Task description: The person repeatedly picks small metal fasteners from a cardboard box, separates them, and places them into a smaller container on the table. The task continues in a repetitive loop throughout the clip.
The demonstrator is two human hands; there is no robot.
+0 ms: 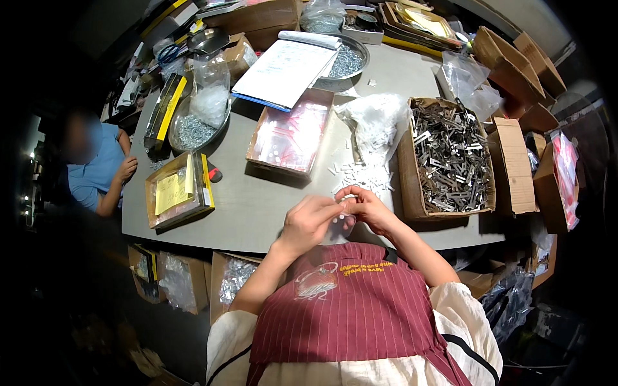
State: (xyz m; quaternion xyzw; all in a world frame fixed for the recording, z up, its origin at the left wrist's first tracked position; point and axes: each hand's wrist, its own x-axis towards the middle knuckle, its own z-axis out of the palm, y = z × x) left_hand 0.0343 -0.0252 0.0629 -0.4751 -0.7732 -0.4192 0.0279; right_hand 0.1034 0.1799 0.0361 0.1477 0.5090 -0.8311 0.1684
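Close to the table's near edge, both hands meet over a small clear plastic bag (335, 231) with a few small white pieces in it. My left hand (302, 223) is closed, its thumb and fingers pinched together at the bag's upper part. My right hand (369, 211) curls in from the other side, fingers closed at the bag's mouth; exactly what the fingertips grip is partly hidden. Just beyond the hands lies a loose pile of small white plastic pieces (367, 176), spilling from a larger clear bag (376, 125). A shallow cardboard box (261, 156) of clear, red-edged bags sits beyond my left hand.
To the right, a cardboard box (405, 170) holds many metal strips. A clipboard with papers (280, 67) overlaps the shallow box. Metal bowls (222, 125) hold small metal parts. At left are a box with yellow notes (174, 193) and a person in blue (96, 164).
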